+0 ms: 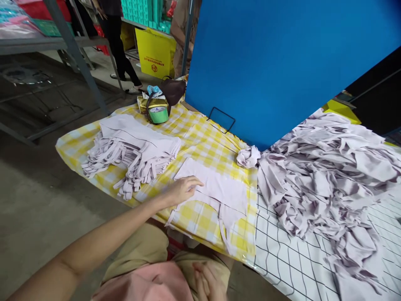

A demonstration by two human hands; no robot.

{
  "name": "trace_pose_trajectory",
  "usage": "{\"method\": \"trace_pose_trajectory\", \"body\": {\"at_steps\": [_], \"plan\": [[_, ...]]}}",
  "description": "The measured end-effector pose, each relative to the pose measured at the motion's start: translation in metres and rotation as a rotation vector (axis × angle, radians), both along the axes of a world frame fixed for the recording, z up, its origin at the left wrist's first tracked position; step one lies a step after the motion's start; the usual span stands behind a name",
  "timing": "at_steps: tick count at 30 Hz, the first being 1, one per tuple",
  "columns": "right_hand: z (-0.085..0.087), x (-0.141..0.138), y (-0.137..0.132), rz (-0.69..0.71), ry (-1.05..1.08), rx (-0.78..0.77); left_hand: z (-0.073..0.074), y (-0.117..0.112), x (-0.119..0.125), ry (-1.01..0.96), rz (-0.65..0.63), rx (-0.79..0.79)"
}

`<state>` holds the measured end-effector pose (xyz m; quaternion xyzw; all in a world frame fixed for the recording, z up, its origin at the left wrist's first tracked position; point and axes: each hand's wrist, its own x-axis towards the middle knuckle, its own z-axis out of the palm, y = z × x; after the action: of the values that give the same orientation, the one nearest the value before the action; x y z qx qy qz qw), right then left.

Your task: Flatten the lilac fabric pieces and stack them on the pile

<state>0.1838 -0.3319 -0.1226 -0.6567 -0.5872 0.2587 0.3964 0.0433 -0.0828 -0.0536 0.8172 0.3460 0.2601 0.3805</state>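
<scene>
A pale lilac camisole (pixel 213 184) with thin straps lies spread on the yellow checked cloth, its straps toward me. My left hand (pixel 183 190) rests on its left side, fingers bent together on the fabric near the folded edge. Low over my lap, apart from the garment, is my right hand (pixel 208 282); it is blurred and its fingers are not clear. To the left sits a neat stack of similar camisoles (pixel 134 140), straps hanging toward me. A large loose heap of lilac garments (pixel 326 171) covers the table on the right.
A big blue panel (pixel 275 62) stands behind the work area, with a black wire frame (pixel 222 120) at its foot. Green tape (pixel 158 114), a gold packet (pixel 150 103) and a dark bag (pixel 173 90) sit at the back left. Another person (pixel 117 46) stands beyond, near a yellow box (pixel 156 53).
</scene>
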Motion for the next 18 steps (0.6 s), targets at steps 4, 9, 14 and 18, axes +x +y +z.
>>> {"method": "trace_pose_trajectory", "body": {"at_steps": [4,9,14,18], "plan": [[-0.006,-0.046,0.040,0.017,0.415,-0.358,-0.001,-0.017,-0.036,0.072,0.031,0.026],[0.012,-0.092,0.087,0.031,0.942,-0.615,-0.005,-0.035,-0.056,0.227,-0.111,-0.034],[0.034,-0.097,0.065,0.254,1.389,-0.655,-0.012,-0.036,-0.060,0.256,-0.139,-0.067],[0.036,-0.077,0.035,0.249,1.582,-0.580,-0.020,-0.036,-0.059,0.229,-0.127,-0.048]]}}
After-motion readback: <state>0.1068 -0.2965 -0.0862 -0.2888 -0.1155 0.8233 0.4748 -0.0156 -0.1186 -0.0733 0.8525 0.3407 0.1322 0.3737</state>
